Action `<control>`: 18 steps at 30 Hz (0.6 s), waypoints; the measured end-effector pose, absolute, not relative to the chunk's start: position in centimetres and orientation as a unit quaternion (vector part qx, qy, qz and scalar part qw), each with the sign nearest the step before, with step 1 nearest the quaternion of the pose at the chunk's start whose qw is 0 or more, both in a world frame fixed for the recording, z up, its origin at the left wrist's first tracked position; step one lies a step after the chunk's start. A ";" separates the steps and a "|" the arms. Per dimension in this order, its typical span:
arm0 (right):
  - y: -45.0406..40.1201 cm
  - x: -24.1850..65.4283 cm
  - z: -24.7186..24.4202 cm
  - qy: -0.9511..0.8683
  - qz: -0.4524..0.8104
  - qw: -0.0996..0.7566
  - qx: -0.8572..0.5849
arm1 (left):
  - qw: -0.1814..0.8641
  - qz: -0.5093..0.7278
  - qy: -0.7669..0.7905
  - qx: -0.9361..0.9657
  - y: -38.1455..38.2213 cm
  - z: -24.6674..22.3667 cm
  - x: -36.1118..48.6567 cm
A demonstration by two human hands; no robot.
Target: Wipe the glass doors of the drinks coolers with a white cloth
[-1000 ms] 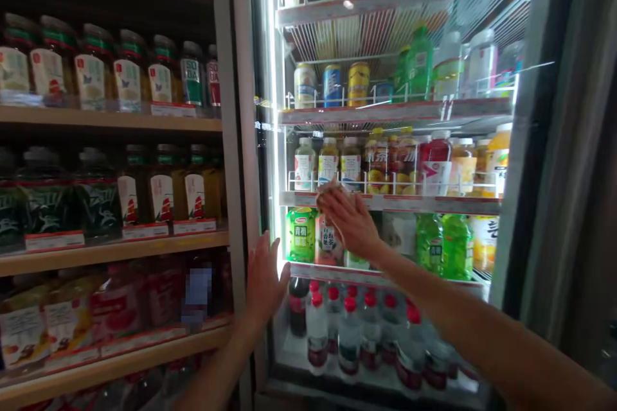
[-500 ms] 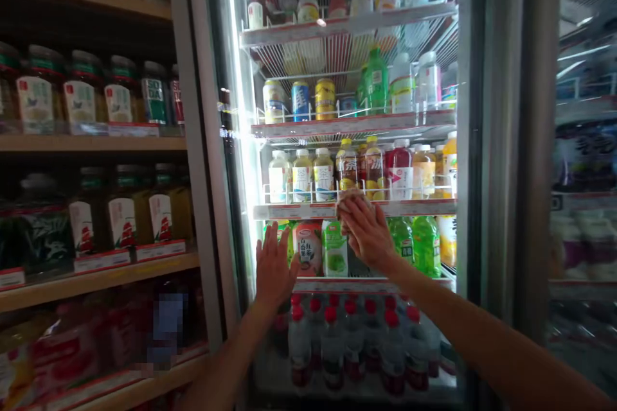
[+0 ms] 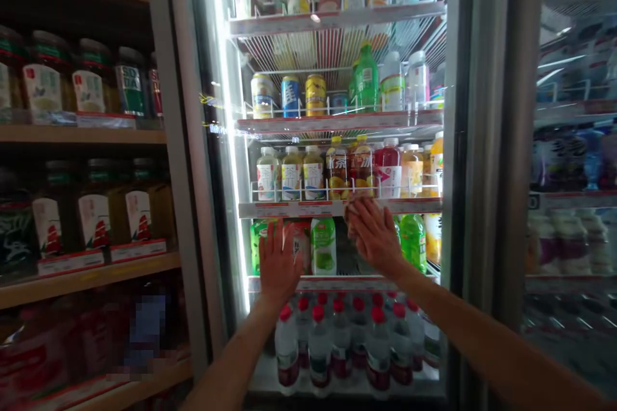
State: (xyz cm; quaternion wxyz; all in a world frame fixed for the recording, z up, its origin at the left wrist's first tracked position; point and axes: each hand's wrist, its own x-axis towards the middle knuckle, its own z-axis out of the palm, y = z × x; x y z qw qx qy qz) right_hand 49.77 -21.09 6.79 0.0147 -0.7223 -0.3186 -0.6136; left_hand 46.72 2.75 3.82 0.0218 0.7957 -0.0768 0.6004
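Observation:
In front of me stands a lit drinks cooler behind a glass door (image 3: pixel 214 117) with reflections on it. My right hand (image 3: pixel 373 234) presses a crumpled pale cloth (image 3: pixel 351 218) against the glass, level with the shelf of tea and juice bottles; the fingers lie over the cloth and partly hide it. My left hand (image 3: pixel 280 263) is open, fingers spread and palm toward the glass, in front of a green pack and a reddish carton. Between the hands a green-and-white carton (image 3: pixel 324 247) shows behind the glass.
Wooden shelves (image 3: pixel 87 135) with bottled drinks stand to the left. A metal door frame (image 3: pixel 499 173) borders the cooler on the right, with another drinks cooler past it. Red-capped bottles (image 3: pixel 318 350) fill the bottom of the cooler.
The view has turned slightly right. Against the shelves, both hands now appear farther right, and the right hand's cloth has slid right and a little down. The left hand remains spread.

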 end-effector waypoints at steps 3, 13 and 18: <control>-21.5 49.0 4.6 -0.340 -0.586 -0.016 -0.735 | 0.021 0.599 -0.071 0.797 2.8 3.8 46.7; -24.4 50.3 8.4 -0.273 -0.649 0.021 -0.710 | 0.026 0.609 -0.080 0.789 2.7 3.6 47.2; -25.7 49.3 4.1 -0.317 -0.603 -0.021 -0.732 | 0.031 0.603 -0.076 0.794 2.4 3.6 47.1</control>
